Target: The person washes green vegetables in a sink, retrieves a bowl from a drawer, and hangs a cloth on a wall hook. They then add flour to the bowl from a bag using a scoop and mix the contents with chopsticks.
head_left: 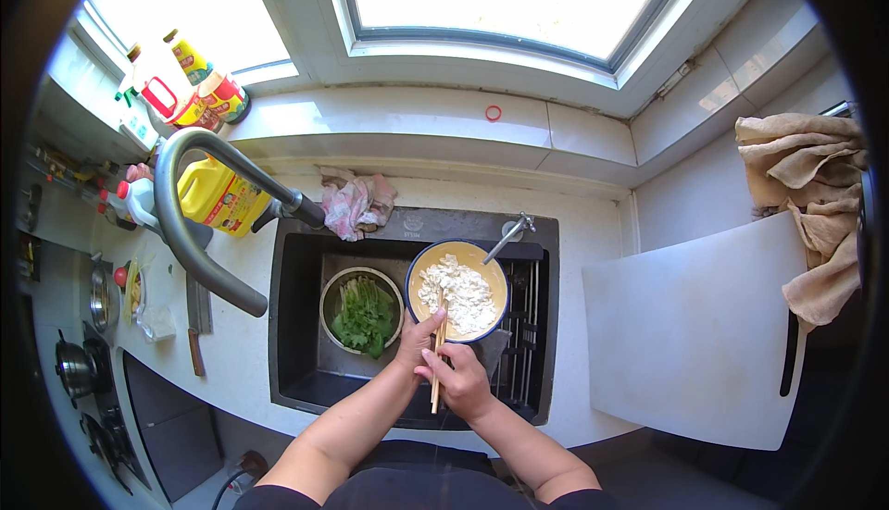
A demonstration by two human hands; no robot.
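Over the right part of the dark sink (296, 390) is a blue-rimmed bowl (430, 260), pale yellow inside. White, flour-like clumps (463, 292) fill much of it. My left hand (415, 342) grips the bowl's near edge, its fingers partly hidden beneath. Wooden chopsticks (434, 397) are held in my right hand (459, 382), close beside the left. Their far tips reach into the white clumps. To the left, a round container (325, 311) of leafy greens (363, 316) sits in the sink.
A grey curved faucet (167, 186) arches at the left; a small metal tap (507, 237) is behind the bowl. A knife (196, 325) lies on the left counter near a yellow jug (222, 197). At right are a white board (690, 325) and brown cloths (810, 186).
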